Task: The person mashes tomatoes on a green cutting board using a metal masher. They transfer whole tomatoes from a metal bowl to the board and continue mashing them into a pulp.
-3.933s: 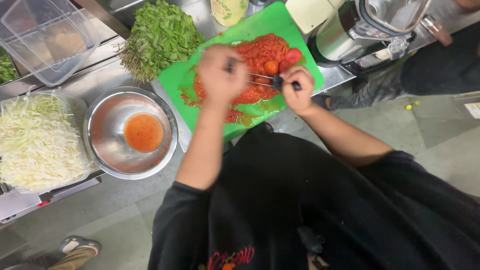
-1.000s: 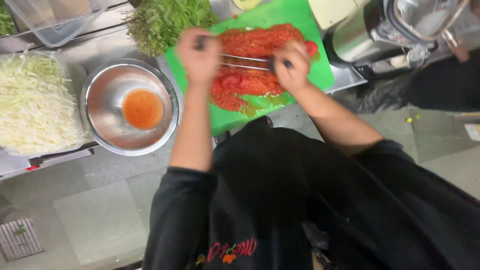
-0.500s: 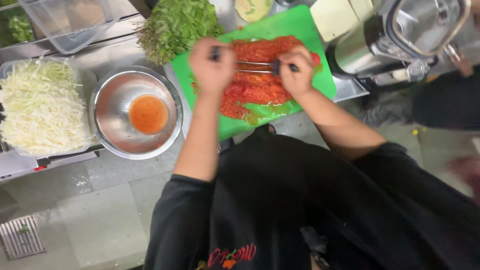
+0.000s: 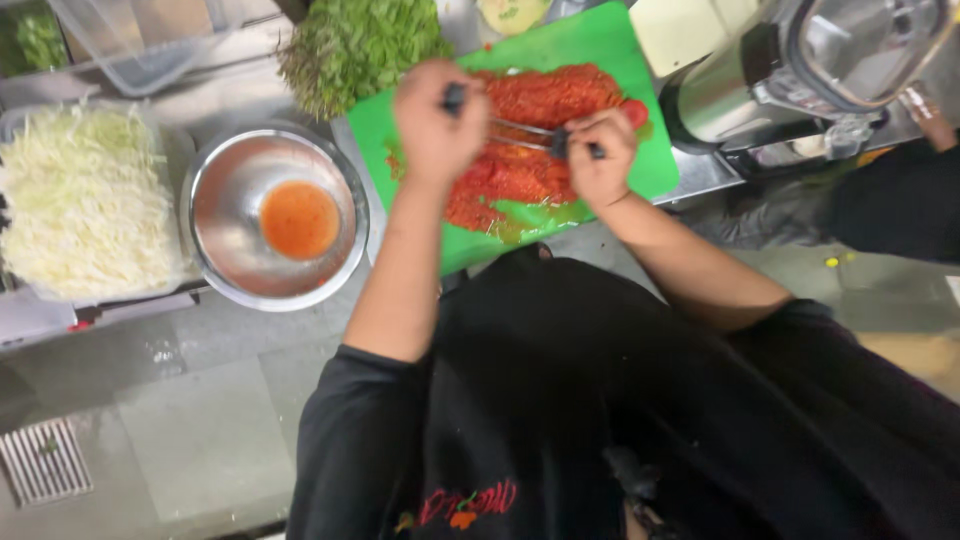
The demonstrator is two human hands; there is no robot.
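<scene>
Gripping knife (image 4: 520, 130) both hands, blade across red mash (image 4: 520, 165).

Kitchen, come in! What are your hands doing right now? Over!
Left hand and right hand each grip an end of a two-handled blade. Red mash on green board. Nothing blocking.

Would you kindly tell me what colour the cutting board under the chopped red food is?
Bright green; the cutting board shows best in the head view.
</scene>
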